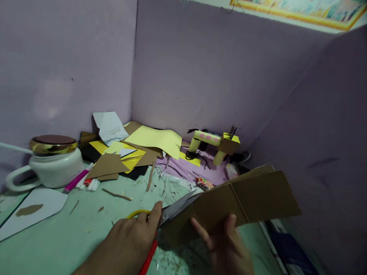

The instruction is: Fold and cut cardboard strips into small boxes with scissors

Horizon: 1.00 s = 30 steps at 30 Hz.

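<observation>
My left hand (132, 235) is closed around a pair of scissors (178, 206) with yellow and red handles. Its blades lie against the upper left edge of a folded strip of brown cardboard (260, 197), which has light crease lines across it. From below, my right hand (225, 248) grips the cardboard, with the thumb and a finger showing on its near face. The strip is tilted, its right end higher than its left, and is held above the green table (85, 245). The other fingers of my right hand are hidden behind it.
A white lidded mug (56, 170), several markers (76, 180) and a white card (38, 210) are at left. Behind lie paper and cardboard scraps (108, 166), a yellow sheet (155, 140), and a yellow-and-brown paper animal (212, 140) near black string (193, 155). Purple walls (199, 72) enclose the table.
</observation>
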Available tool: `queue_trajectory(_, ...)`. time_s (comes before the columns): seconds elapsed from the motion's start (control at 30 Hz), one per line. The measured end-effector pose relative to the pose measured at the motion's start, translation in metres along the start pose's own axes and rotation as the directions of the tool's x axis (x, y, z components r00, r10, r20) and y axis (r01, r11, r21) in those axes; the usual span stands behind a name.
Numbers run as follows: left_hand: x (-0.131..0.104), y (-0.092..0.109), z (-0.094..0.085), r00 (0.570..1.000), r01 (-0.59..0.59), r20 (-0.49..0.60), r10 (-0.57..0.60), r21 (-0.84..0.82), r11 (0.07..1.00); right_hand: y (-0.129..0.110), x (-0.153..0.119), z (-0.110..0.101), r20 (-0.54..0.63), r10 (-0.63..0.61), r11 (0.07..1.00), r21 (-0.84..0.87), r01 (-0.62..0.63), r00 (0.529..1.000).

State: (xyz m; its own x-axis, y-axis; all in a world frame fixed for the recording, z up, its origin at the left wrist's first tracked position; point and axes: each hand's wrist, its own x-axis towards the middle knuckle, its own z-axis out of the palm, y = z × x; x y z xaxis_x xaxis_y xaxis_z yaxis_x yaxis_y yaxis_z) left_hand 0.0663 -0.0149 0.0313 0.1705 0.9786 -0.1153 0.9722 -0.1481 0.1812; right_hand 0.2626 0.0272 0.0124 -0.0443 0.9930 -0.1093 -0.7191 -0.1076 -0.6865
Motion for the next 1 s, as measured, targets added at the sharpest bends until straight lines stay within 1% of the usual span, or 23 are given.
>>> queue_trajectory(0.17,-0.005,0.0,0.009,0.996,-0.052,-0.07,0.056,0.055,0.997,-0.001,0.0,-0.001,0.009,0.0,1.0,-0.007,0.0,1.0)
queue_trajectory(0.27,-0.004,0.0,0.015,0.992,-0.077,-0.093,0.08,0.035,0.996,0.0,-0.001,-0.001,0.021,-0.004,1.0,-0.017,0.004,1.0)
queue_trajectory(0.4,-0.005,0.002,0.015,0.995,-0.055,-0.082,0.057,0.027,0.998,0.0,-0.001,-0.002,0.019,-0.009,1.0,-0.016,0.009,1.0)
queue_trajectory(0.53,-0.006,0.0,0.011,0.993,-0.093,-0.08,0.089,-0.044,0.995,-0.002,0.001,-0.002,0.013,0.014,1.0,-0.009,-0.014,1.0)
queue_trajectory(0.7,-0.006,-0.002,0.009,0.996,-0.064,-0.073,0.059,-0.067,0.996,-0.001,0.002,-0.001,-0.003,0.013,0.999,0.036,-0.013,1.0)
queue_trajectory(0.8,-0.004,0.0,0.008,0.999,-0.043,-0.006,0.043,-0.05,0.998,0.0,0.002,-0.003,-0.01,-0.021,0.999,0.041,0.021,1.0)
queue_trajectory(0.87,-0.003,0.002,0.009,1.0,-0.025,0.012,0.025,-0.016,1.0,0.0,0.002,-0.004,-0.009,-0.024,0.999,0.027,0.024,1.0)
queue_trajectory(1.0,-0.002,0.002,0.016,0.999,-0.027,-0.037,0.029,0.051,0.998,0.0,0.001,-0.005,0.007,-0.019,1.0,-0.009,0.019,1.0)
